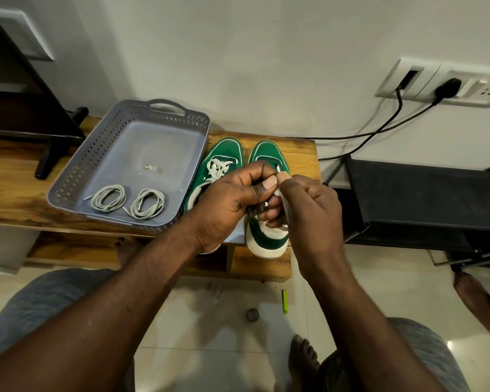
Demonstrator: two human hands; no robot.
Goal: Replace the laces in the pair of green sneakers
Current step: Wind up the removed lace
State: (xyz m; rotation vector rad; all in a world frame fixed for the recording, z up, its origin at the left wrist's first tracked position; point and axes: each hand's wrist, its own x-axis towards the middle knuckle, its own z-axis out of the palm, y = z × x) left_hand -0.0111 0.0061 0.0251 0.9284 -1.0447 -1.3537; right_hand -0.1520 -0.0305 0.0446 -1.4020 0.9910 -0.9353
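Observation:
Two green sneakers stand side by side on a wooden bench (20,202), toes pointing away from me. The left sneaker (224,154) keeps its white lace. Over the right sneaker (268,157) both hands meet. My left hand (232,199) has curled fingers and pinches the white lace (277,192) of that shoe between thumb and forefinger. My right hand (309,199) pinches the same lace from the right. Two coiled grey-white laces (108,198) (147,204) lie in the near part of a grey plastic tray (96,142) left of the shoes.
A black rack (416,199) stands right of the bench. Cables run to a wall socket (441,83). A black stand leg (54,148) rests on the bench at the left. A yellow-green lighter (285,301) and a small round thing (252,314) lie on the tiled floor.

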